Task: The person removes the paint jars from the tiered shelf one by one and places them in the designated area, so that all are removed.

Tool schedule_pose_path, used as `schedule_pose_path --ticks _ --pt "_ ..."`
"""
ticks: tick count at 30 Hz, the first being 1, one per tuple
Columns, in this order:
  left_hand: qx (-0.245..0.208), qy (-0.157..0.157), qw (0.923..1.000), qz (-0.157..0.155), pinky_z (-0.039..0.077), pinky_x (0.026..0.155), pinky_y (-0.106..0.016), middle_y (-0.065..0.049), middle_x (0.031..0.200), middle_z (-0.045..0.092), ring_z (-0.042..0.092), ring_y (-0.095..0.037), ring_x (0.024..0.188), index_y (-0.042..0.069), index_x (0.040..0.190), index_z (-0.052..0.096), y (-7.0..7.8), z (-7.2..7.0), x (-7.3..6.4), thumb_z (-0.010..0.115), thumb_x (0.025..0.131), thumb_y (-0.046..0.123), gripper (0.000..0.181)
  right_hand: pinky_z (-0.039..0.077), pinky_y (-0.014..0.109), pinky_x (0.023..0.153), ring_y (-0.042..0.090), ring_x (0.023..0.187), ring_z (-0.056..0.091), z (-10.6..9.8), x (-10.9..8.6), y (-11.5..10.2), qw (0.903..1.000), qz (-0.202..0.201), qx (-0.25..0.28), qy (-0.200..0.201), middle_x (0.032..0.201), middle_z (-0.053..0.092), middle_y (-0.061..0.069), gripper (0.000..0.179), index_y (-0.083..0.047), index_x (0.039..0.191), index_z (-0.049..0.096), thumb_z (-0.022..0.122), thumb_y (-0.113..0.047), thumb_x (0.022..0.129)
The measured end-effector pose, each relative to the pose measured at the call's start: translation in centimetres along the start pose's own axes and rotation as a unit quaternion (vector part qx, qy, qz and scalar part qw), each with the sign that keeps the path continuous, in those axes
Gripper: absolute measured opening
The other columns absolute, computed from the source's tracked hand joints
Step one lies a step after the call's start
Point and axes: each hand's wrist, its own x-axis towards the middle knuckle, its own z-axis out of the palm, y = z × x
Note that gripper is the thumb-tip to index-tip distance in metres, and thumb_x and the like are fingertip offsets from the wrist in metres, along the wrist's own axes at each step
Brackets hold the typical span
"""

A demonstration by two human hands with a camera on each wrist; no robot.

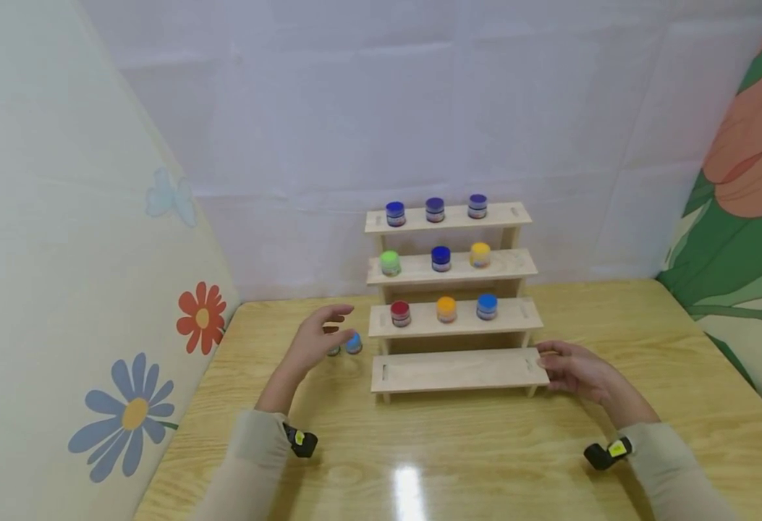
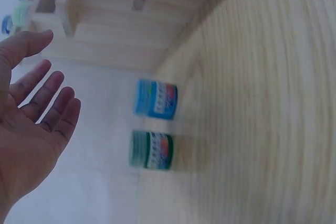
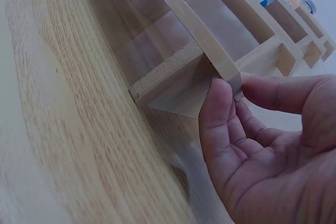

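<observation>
A stepped wooden display rack [image 1: 459,370] stands on the table, three small paint jars on each of its upper three shelves. My right hand [image 1: 576,373] pinches the right end of the bare lowest shelf between thumb and fingers, as the right wrist view shows close up. To the left of the rack, my left hand [image 1: 318,339] hovers with fingers loosely bent, nothing in its grasp. Below and beyond it stand a blue paint jar [image 2: 156,99] and a green paint jar [image 2: 151,150] on the table; in the head view the hand partly hides them.
A wood-grain table [image 1: 341,463] carries everything. Behind it hangs a white cloth [image 1: 302,145]. Painted walls with flowers rise at the left and right sides. On the third shelf are red, orange and blue jars, the red jar [image 1: 401,313] leftmost.
</observation>
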Motion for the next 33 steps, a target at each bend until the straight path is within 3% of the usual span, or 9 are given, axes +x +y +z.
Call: schedule_pose_path --ticks 10,19,26,33 --pt "0.004 0.005 0.9984 0.056 0.044 0.110 -0.056 -0.014 0.141 0.057 0.052 -0.035 0.128 0.007 0.138 0.059 3.2 2.1 0.1 0.074 0.094 0.018 0.048 0.059 0.023 0.069 0.012 0.083 0.066 0.0 0.0 0.0 0.9999 -0.001 0.014 -0.008 0.098 0.067 0.003 0.035 -0.002 0.134 0.044 0.057 -0.008 0.102" --pt "0.014 0.008 0.9949 0.099 0.047 0.109 -0.050 -0.015 0.135 0.061 0.056 -0.032 0.121 0.002 0.135 0.059 4.0 4.1 0.7 0.075 0.092 0.014 0.048 0.059 0.023 0.069 0.012 0.082 0.065 -0.1 0.1 0.1 0.9999 0.001 0.009 -0.004 0.097 0.068 0.003 0.035 -0.002 0.133 0.044 0.058 -0.009 0.101" --pt "0.010 0.024 0.9962 0.083 0.046 0.110 -0.049 -0.016 0.135 0.061 0.058 -0.034 0.121 0.003 0.136 0.059 4.9 5.1 1.1 0.077 0.089 0.010 0.051 0.059 0.023 0.069 0.012 0.082 0.066 -0.1 0.0 0.0 0.9999 -0.004 0.005 -0.009 0.097 0.068 0.002 0.037 0.000 0.135 0.042 0.057 -0.008 0.102" --pt "0.018 0.026 0.9982 0.051 0.048 0.106 -0.048 -0.011 0.134 0.063 0.059 -0.030 0.120 0.007 0.138 0.058 5.4 5.8 1.7 0.077 0.090 0.016 0.052 0.059 0.024 0.070 0.013 0.083 0.066 -0.1 0.1 0.1 1.0000 -0.002 0.003 -0.006 0.098 0.068 0.002 0.040 0.002 0.137 0.041 0.057 -0.009 0.101"
